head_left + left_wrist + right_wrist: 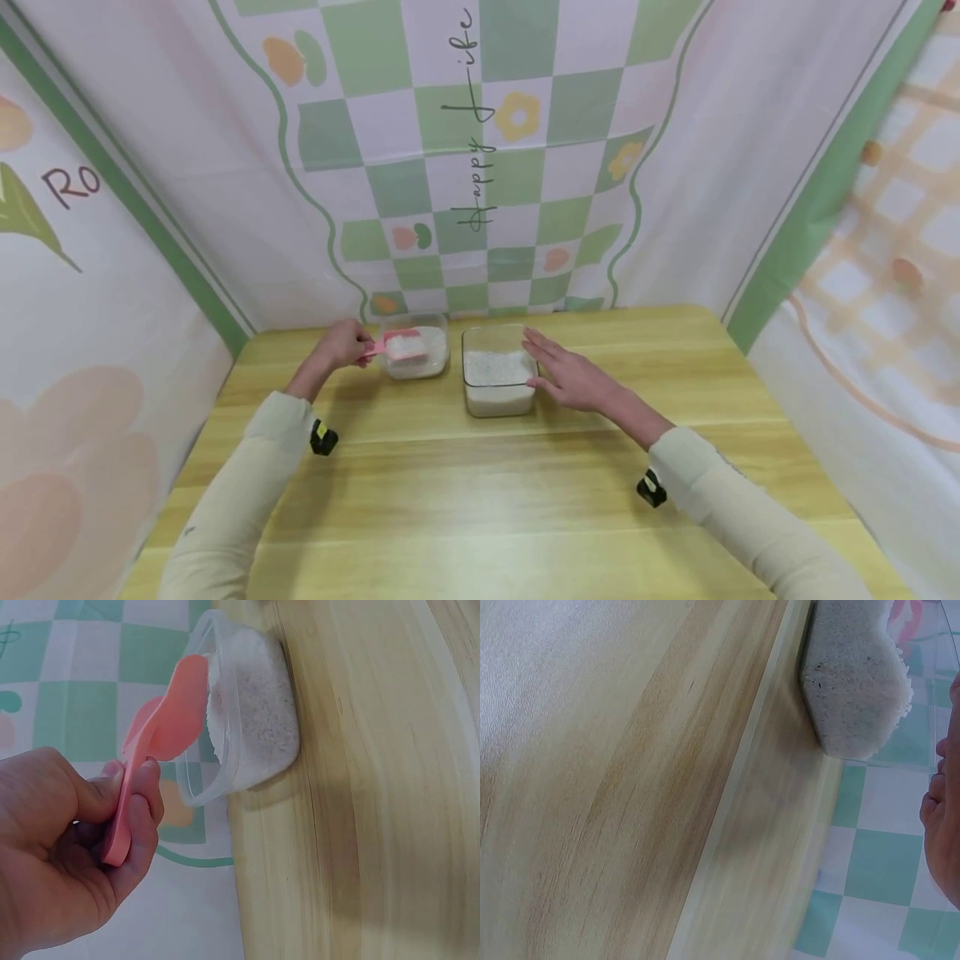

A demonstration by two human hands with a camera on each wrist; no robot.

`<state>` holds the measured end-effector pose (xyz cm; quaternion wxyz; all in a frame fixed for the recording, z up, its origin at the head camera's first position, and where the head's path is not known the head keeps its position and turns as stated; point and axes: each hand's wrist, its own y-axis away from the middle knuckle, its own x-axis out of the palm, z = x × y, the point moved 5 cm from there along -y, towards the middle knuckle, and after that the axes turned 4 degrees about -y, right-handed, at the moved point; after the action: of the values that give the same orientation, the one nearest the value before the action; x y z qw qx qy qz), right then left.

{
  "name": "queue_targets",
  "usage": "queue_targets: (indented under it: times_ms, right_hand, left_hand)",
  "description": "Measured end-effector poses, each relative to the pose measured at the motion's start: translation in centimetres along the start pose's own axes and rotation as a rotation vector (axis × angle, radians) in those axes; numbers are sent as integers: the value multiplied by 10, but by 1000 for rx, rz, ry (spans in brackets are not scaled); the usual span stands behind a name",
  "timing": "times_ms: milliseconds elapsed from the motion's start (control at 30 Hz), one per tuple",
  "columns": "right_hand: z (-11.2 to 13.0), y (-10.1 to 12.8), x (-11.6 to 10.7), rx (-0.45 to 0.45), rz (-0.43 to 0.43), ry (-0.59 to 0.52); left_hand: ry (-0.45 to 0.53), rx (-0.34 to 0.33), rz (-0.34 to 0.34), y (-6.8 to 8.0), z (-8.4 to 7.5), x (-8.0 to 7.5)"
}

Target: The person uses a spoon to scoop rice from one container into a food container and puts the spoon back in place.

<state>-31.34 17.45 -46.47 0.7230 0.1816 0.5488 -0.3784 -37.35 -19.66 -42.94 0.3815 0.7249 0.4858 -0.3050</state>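
Up at the far edge of the bench [525, 492], left hand [341, 346] pinching the handle of a pink scoop [399, 344] between thumb and curled fingers [142, 796]. Scoop bowl loaded with white grains, held just beyond those fingers, over the open top of a clear tub [420, 354] that also carries white grains. From the left wrist view, same scoop [161, 742] seen from beneath, its bowl just above the tub's [251, 724] near rim, tub pushed up close to the checked cloth backdrop [480, 167].

Right hand [570, 375] laid flat, fingers [542, 346] straight and slightly spread, resting against the right wall of a second clear container [498, 379], holding nothing. That container roughly half full of the same white grains, standing just to the right of the first tub, the two near each other but apart. From the right wrist view, only a corner of this container [855, 690] and an edge of the hand [943, 817] showing; whether fingertips actually press on the wall hard to tell there, probably light contact.

Pale sleeves on both forearms, a small dark device clipped at each wrist.
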Motion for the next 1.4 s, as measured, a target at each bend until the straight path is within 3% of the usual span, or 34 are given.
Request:
queue_targets:
  times_ms: [300,933,1200,1400]
  right_hand:
    - [1,0,-1,1,0,-6]
    - [3,-1,-3,-6,1,-6]
    - [2,0,-2,-5,12,7]
    - [2,1,-3,-18,2,6]
  left_hand:
    - [-108,24,-22,4,0,-4]
    - [-234,-4,-37,14,-1,-18]
    - [-338,9,-96,16,-2,-25]
    - [-493,72,-173,16,-11,-26]
